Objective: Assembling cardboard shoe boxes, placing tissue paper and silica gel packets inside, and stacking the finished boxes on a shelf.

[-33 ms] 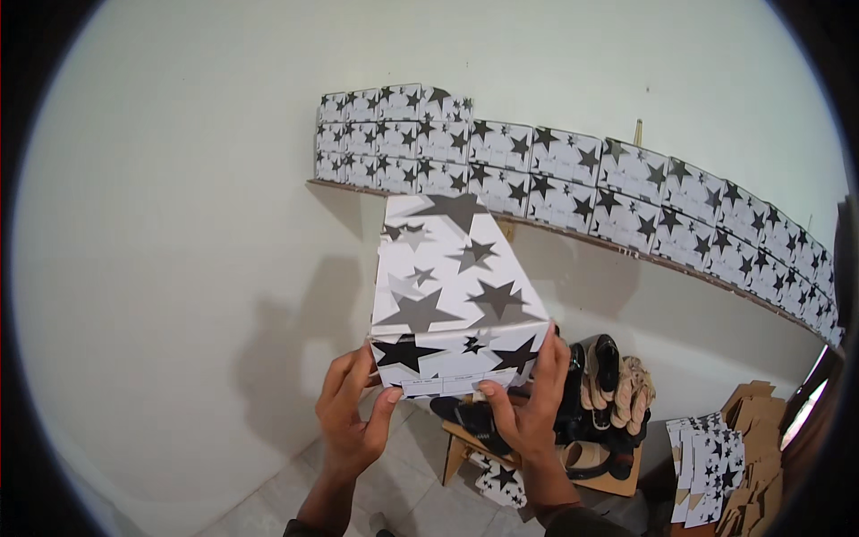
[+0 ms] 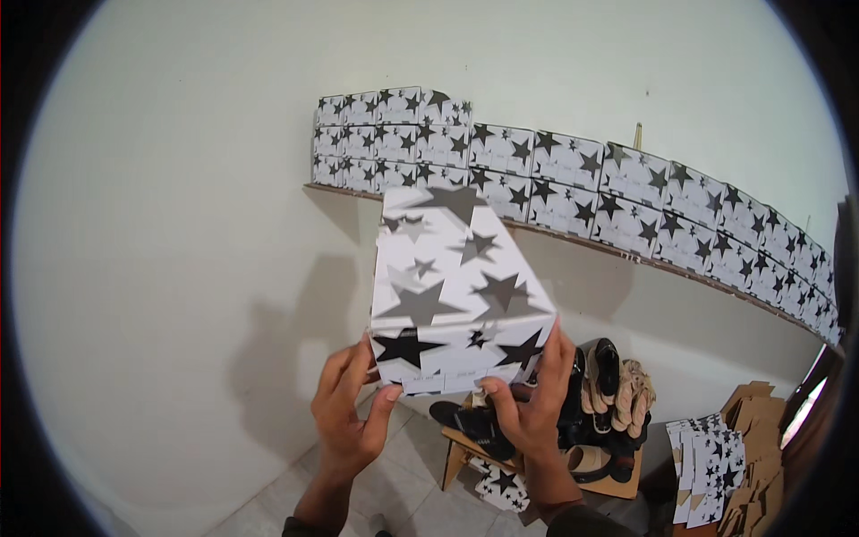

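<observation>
A white shoebox (image 2: pixel 461 268) printed with black and grey stars is held up in front of me, lid on top and short labelled end facing me. My left hand (image 2: pixel 349 412) grips its lower left corner, thumb against the front end and fingers along the side. At the lower right corner my right hand (image 2: pixel 535 403) holds it the same way, its thumb pressed on the front. The fingertips of both hands are partly hidden behind the box. Beyond it, the far end of the box overlaps the view of a wall shelf (image 2: pixel 573 238).
Matching star-printed boxes (image 2: pixel 566 159) stand stacked in rows along the shelf, three high at its left end. Below, shoes (image 2: pixel 606 367) crowd a small wooden table (image 2: pixel 617 486). Flattened star-printed cardboard (image 2: pixel 707 470) and brown cardboard (image 2: pixel 756 447) stand at the lower right.
The shoebox has risen very slightly, its far end covering a little more of the shelf. Both hands keep the same hold.
</observation>
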The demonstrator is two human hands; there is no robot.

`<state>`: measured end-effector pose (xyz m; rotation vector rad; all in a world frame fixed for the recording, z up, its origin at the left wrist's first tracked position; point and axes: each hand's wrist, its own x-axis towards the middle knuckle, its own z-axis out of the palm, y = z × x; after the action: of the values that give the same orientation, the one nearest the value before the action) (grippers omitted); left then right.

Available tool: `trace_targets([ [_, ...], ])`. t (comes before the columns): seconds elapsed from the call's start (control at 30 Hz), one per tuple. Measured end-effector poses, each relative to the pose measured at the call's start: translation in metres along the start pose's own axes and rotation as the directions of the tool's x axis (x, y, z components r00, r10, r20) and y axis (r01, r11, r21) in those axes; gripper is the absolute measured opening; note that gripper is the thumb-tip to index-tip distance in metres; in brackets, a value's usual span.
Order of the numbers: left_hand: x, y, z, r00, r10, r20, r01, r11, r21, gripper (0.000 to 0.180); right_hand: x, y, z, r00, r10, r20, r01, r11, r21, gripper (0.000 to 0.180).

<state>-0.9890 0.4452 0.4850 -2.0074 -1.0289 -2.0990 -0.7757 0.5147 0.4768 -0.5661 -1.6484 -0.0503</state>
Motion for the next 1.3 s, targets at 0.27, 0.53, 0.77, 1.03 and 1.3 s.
trace_targets([
  [0.27,0.145,-0.094,-0.024,0.967,0.248,-0.048,-0.252,0.962,-0.104,0.059,0.119,0.023,0.095,0.935,-0.286,-0.211,0.246,0.949,-0.197,0.097],
  [0.53,0.261,-0.179,-0.023,0.92,0.368,-0.133,-0.391,0.858,-0.333,0.056,0.215,0.05,0.169,0.829,-0.48,-0.285,0.377,0.858,-0.35,0.082],
  [0.77,0.331,-0.226,0.002,0.951,0.307,-0.039,-0.296,0.867,-0.402,0.055,0.275,0.086,0.193,0.833,-0.488,-0.261,0.333,0.818,-0.468,0.071],
  [1.03,0.387,-0.279,0.06,0.936,0.35,-0.036,-0.337,0.863,-0.376,0.051,0.323,0.149,0.205,0.817,-0.513,-0.261,0.246,0.722,-0.647,0.054],
  [1.3,0.443,-0.334,0.117,0.939,0.338,-0.058,-0.342,0.903,-0.259,0.05,0.37,0.205,0.219,0.909,-0.34,-0.241,0.118,0.765,-0.633,0.049],
])
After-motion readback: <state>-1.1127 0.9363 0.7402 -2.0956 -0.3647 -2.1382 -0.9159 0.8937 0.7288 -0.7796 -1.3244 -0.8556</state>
